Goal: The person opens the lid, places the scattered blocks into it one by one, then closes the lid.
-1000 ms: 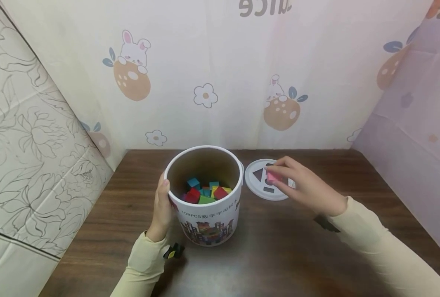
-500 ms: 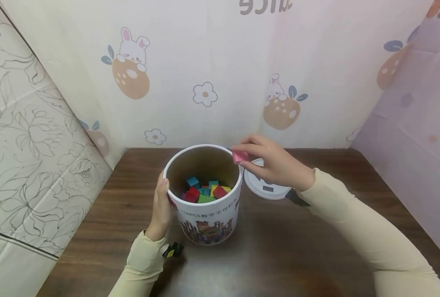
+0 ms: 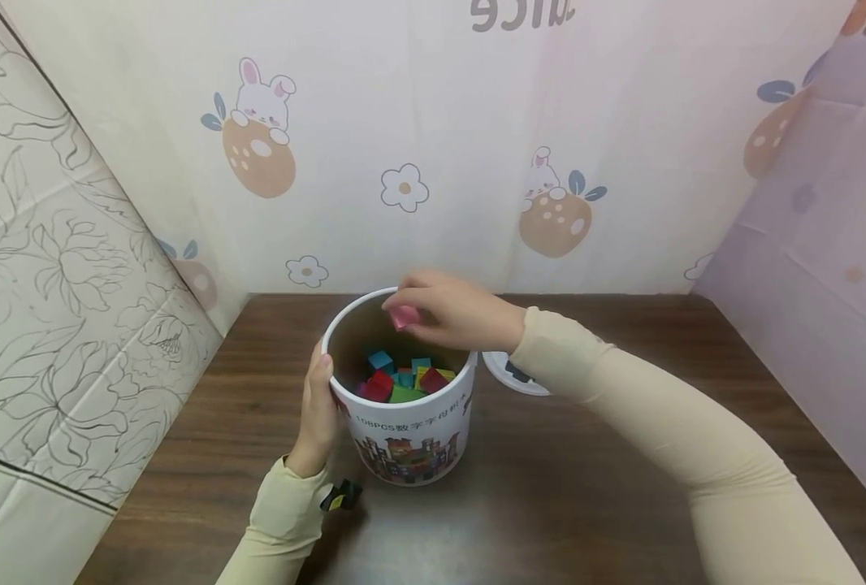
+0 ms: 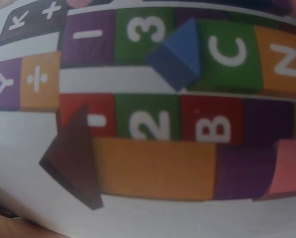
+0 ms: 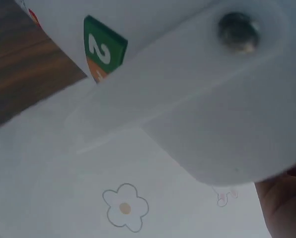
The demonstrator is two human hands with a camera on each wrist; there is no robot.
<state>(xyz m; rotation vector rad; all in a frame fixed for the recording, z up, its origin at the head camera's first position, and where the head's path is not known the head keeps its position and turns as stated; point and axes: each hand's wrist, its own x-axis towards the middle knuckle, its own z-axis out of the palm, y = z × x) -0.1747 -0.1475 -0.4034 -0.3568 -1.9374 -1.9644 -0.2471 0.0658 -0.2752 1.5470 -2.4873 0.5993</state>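
Observation:
A white bucket (image 3: 411, 426) with printed toy blocks on its wall stands in the middle of the table in the head view. My left hand (image 3: 314, 418) grips its left side, the thumb at the rim. Over the bucket's mouth, my right hand (image 3: 458, 310) pinches a pink block (image 3: 404, 317) between thumb and fingers. Several coloured blocks lie low inside, among them a blue block (image 3: 380, 361), a red block (image 3: 377, 386) and a green block (image 3: 405, 395). The printed bucket wall (image 4: 158, 168) fills the left wrist view. In the right wrist view, a riveted white strap (image 5: 187, 74) crosses the bucket's side.
A white lid (image 3: 509, 375) lies on the dark wooden table (image 3: 586, 479) to the right of the bucket, partly hidden by the right forearm. A patterned curtain (image 3: 462, 227) hangs behind the table, with more patterned sheets at both sides.
My right hand has carried the pink block leftward from above the lid, past the bucket's right rim, to over its mouth. The left hand and bucket have stayed put.

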